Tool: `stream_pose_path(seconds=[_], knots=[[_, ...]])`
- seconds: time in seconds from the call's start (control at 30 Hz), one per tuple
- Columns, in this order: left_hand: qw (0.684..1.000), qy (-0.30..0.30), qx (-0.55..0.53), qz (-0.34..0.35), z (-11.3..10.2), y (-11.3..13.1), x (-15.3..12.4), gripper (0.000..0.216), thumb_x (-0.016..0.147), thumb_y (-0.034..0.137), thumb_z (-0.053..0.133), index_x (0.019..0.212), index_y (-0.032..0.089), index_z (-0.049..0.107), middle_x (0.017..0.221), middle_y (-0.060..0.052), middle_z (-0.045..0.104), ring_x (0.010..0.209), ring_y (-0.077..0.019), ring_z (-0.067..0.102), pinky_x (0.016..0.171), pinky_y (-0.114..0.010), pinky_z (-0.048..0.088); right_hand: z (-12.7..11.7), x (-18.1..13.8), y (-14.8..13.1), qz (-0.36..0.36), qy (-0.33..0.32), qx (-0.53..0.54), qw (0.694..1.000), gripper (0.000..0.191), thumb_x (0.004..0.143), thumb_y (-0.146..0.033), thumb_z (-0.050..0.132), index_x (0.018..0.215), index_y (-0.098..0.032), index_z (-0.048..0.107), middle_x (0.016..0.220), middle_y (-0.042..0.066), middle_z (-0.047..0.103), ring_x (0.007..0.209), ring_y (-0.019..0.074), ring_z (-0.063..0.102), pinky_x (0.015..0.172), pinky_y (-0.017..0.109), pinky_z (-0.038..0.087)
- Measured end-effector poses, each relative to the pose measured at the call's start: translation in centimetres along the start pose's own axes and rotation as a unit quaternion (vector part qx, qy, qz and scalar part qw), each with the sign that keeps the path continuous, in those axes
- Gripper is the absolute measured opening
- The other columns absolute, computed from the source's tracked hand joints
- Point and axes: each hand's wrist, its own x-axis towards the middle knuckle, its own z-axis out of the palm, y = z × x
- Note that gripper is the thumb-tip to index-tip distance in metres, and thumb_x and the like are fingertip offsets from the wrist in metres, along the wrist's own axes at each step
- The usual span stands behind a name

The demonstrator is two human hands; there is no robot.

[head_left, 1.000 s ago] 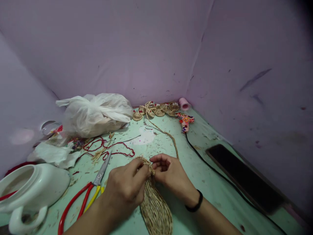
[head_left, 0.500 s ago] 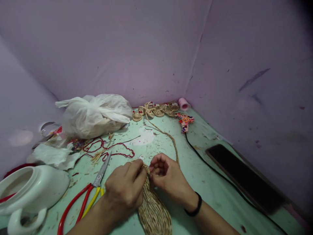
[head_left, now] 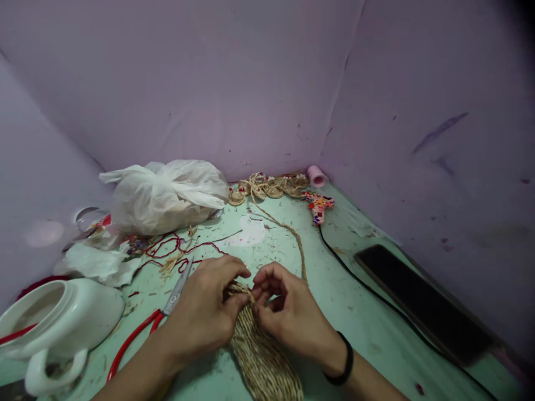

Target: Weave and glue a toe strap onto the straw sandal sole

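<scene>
A long piece of braided straw cord [head_left: 265,359], its rows lying side by side, hangs toward me at the bottom middle. My left hand [head_left: 209,306] is closed on its upper end, thumb on top and fingers curled round the far side. Thumb and fingertips of my right hand [head_left: 288,312] pinch the right side of that same end; the exact spot between them is hidden. A loose braided cord [head_left: 298,239] runs from the back toward my right hand. Partly under my left forearm lie scissors [head_left: 173,301] with red handles.
Coiled straw ornaments [head_left: 273,189], a pink thread spool [head_left: 317,176] and a patterned glue gun [head_left: 318,207] lie at the back. A black phone [head_left: 422,303] is on the right. Leftward are a tied plastic bag [head_left: 163,197], red yarn [head_left: 167,245] and a white ceramic pot [head_left: 92,312].
My left hand has opened its grip somewhat, its index finger lifting off while the thumb stays on the straw. The straw piece's lower end has swung slightly right.
</scene>
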Motion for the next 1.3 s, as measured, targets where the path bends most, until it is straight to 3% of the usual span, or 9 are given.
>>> stream_pose_path(seconds=[0.1,0.17,0.37,0.6,0.87,0.97,1.13,1.3], knots=[[0.995,-0.093,-0.013,-0.026,-0.5,0.2,0.1,0.013,0.076,0.016,0.05,0.081,0.02,0.062,0.073,-0.001,0.061,0.07,-0.0155,0.054,0.064,-0.027,0.039,0.1,-0.2,-0.2,-0.011,-0.002,-0.015,1.0,0.026,0.062,-0.004,0.051,0.083,-0.019,0.05,0.073,-0.001,0.058,0.062,0.0089,0.053,0.053,0.019,0.042],[0.993,-0.111,-0.029,-0.025,-0.7,0.3,0.1,0.015,0.077,0.015,0.047,0.078,0.02,0.062,0.07,0.0,0.061,0.067,-0.0139,0.053,0.06,-0.025,0.037,0.1,-0.2,-0.3,-0.01,0.005,-0.018,1.0,0.026,0.062,-0.004,0.051,0.083,-0.019,0.049,0.073,-0.001,0.058,0.062,0.0088,0.054,0.052,0.018,0.042],[0.992,-0.091,-0.091,-0.008,-0.4,0.1,-0.1,0.015,0.075,0.013,0.046,0.078,0.017,0.06,0.072,0.0,0.06,0.068,-0.012,0.053,0.062,-0.022,0.038,0.0,-0.2,-0.2,-0.02,0.014,-0.019,1.0,0.024,0.062,-0.005,0.052,0.081,-0.019,0.047,0.072,-0.002,0.057,0.061,0.0084,0.052,0.05,0.017,0.04],[0.982,-0.095,-0.15,-0.071,0.2,0.0,0.1,0.014,0.068,0.008,0.044,0.072,0.016,0.056,0.064,0.003,0.055,0.058,-0.0092,0.047,0.052,-0.019,0.034,0.3,-0.5,0.2,-0.028,0.041,-0.058,0.997,0.021,0.065,-0.008,0.052,0.075,-0.022,0.041,0.072,-0.003,0.057,0.058,0.0087,0.052,0.048,0.018,0.039],[0.986,-0.083,-0.136,-0.048,0.3,0.2,-0.1,0.016,0.067,0.005,0.045,0.075,0.019,0.049,0.067,0.005,0.053,0.061,-0.0089,0.047,0.056,-0.019,0.036,0.4,-0.3,0.2,-0.025,0.049,-0.056,0.997,0.023,0.063,-0.008,0.053,0.072,-0.022,0.037,0.067,-0.004,0.056,0.056,0.0095,0.051,0.047,0.018,0.038],[0.989,-0.067,-0.125,-0.03,0.5,0.1,-0.4,0.016,0.068,0.006,0.045,0.076,0.02,0.048,0.07,0.004,0.054,0.063,-0.0093,0.048,0.059,-0.019,0.037,0.4,-0.2,0.3,-0.035,0.059,-0.078,0.995,0.02,0.062,-0.007,0.05,0.071,-0.022,0.04,0.065,-0.004,0.055,0.057,0.0101,0.052,0.048,0.019,0.039],[0.994,-0.046,-0.1,-0.007,0.8,0.3,-0.7,0.014,0.071,0.007,0.044,0.076,0.019,0.047,0.07,0.003,0.053,0.063,-0.0098,0.047,0.058,-0.02,0.036,0.7,-0.4,-0.1,0.004,0.052,-0.141,0.989,0.017,0.062,-0.009,0.05,0.073,-0.018,0.058,0.064,0.0,0.061,0.057,0.013,0.055,0.052,0.023,0.042],[0.989,-0.081,-0.112,-0.048,0.4,0.3,-0.4,0.013,0.07,0.008,0.045,0.074,0.018,0.051,0.067,0.004,0.053,0.061,-0.0098,0.046,0.056,-0.021,0.034,0.6,-0.4,-0.1,0.019,0.063,-0.133,0.989,0.008,0.061,-0.011,0.051,0.059,-0.018,0.054,0.054,-0.002,0.055,0.05,0.011,0.05,0.046,0.021,0.038]])
